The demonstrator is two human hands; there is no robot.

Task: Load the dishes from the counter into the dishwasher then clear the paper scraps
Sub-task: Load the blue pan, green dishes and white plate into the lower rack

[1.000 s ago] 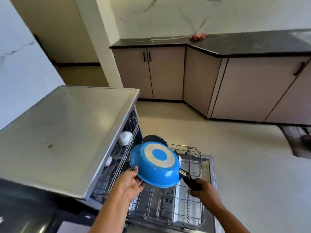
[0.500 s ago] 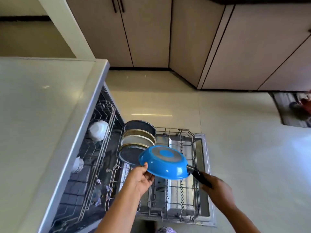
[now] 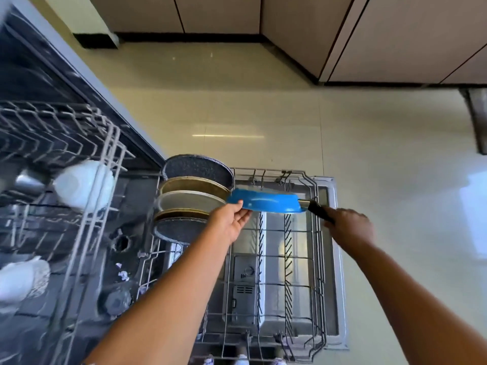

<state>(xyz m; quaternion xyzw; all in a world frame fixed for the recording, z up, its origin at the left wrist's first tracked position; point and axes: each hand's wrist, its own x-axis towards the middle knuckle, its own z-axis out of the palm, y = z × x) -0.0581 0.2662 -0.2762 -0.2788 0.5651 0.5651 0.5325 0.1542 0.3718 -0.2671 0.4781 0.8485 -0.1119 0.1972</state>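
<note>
wire rack (image 3: 319,259) beneath blue black-handled pan (image 3: 263,203)

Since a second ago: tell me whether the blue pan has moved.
Yes. The blue pan has swung right, off the racked plates it earlier covered, and now sits beside them, seen edge-on above the lower rack.
</note>
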